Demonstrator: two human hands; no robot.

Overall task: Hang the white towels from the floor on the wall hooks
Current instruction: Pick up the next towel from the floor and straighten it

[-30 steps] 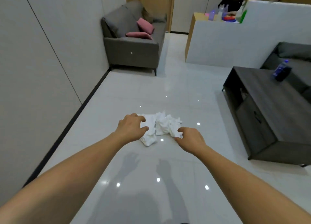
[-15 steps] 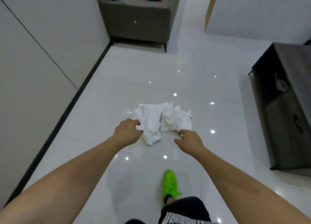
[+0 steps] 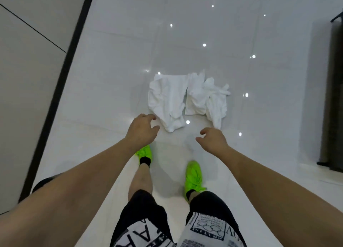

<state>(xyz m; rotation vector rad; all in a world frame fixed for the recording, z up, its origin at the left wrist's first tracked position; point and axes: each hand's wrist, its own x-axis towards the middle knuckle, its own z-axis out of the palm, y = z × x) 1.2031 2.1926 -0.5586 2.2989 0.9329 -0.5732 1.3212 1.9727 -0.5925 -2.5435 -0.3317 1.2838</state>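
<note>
Two crumpled white towels lie side by side on the glossy white floor: the left towel (image 3: 168,100) and the right towel (image 3: 207,98). My left hand (image 3: 142,130) hovers just short of the left towel's near corner, fingers loosely curled and holding nothing. My right hand (image 3: 211,139) hangs just below the right towel's near tip, fingers relaxed and empty. Neither hand touches a towel. No wall hooks are in view.
A grey panelled wall (image 3: 31,61) with a dark baseboard (image 3: 61,79) runs along the left. A dark low table's edge (image 3: 332,98) stands at the right. My feet in bright green shoes (image 3: 193,174) stand just behind the towels.
The view has tilted down and come closer to the towels; the sofa has left the frame and both my legs now show. My hands have stayed just short of the towels, empty.
</note>
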